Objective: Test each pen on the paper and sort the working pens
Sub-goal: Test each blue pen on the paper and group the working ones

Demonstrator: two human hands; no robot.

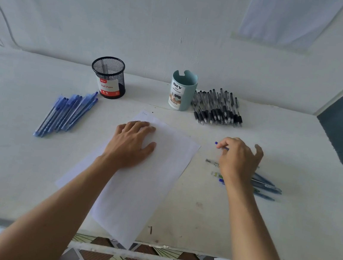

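Currently the left hand [132, 143] lies flat on the paper [160, 162], palm down, with its fingers straight and a little spread; its grip is wide and holds nothing, it only presses the sheet. The paper lies slanted in the middle of the table [196, 220], and its near corner reaches over the front edge.

The right hand [238, 159] is to the right of the paper, apart from it. Its fingers are curled and the grip is narrow, pinching a blue pen [219, 145]. One end of this pen sticks out to the left of the fingers; the rest is hidden by the hand. Whether the pen is lifted or touches the table cannot be told. Just under and behind this hand lies a small heap of mixed pens [267, 186], partly covered by the wrist.

On the far left side of the table a group of blue capped pens [66, 114] lies side by side. Near the wall stands a black mesh cup [109, 77] with a red and white label, upright. To the right of it stands a teal desk organizer [182, 91], also upright. Just beside the organizer, on its right, is a heap of black pens [217, 108] with clear barrels.
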